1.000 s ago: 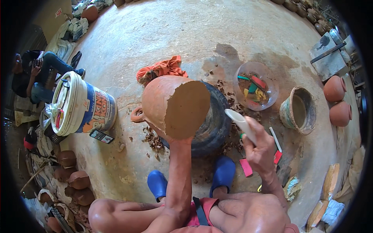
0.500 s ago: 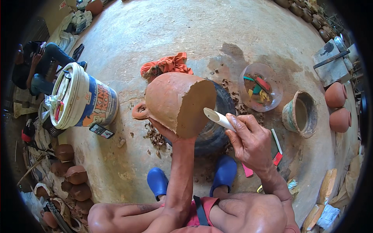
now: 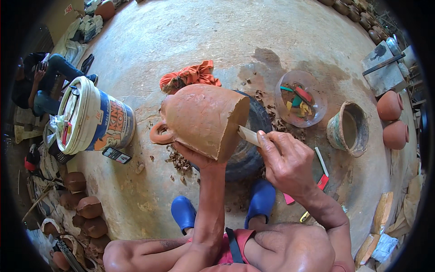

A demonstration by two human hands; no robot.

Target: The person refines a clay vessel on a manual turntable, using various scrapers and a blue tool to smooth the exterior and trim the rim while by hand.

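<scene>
A reddish-brown clay pot (image 3: 201, 120) with a loop handle (image 3: 161, 133) lies tilted on its side in the air, its open end toward the right. From underneath, my left hand (image 3: 199, 159) is closed around it, and the fingers are mostly hidden behind the clay. In my right hand (image 3: 288, 162), thumb and fingers pinch a pale tube (image 3: 249, 135) with a slanted cut end. That end reaches the pot's open side near the rim; whether it touches the clay I cannot tell. Below and behind the pot sits a dark round wheel (image 3: 258, 122).
An orange cloth (image 3: 195, 75) lies beyond the pot. At right stand a clear basin (image 3: 320, 97) of colored scraps and a worn bucket (image 3: 336, 131). On the left are a white paint bucket (image 3: 90, 118), a phone (image 3: 116, 155), clay pots (image 3: 89, 206) and a seated person (image 3: 41, 84).
The pot has turned so less of its inside shows, and it sits slightly farther left. My right hand has rotated the tube and brought it left with the pot.
</scene>
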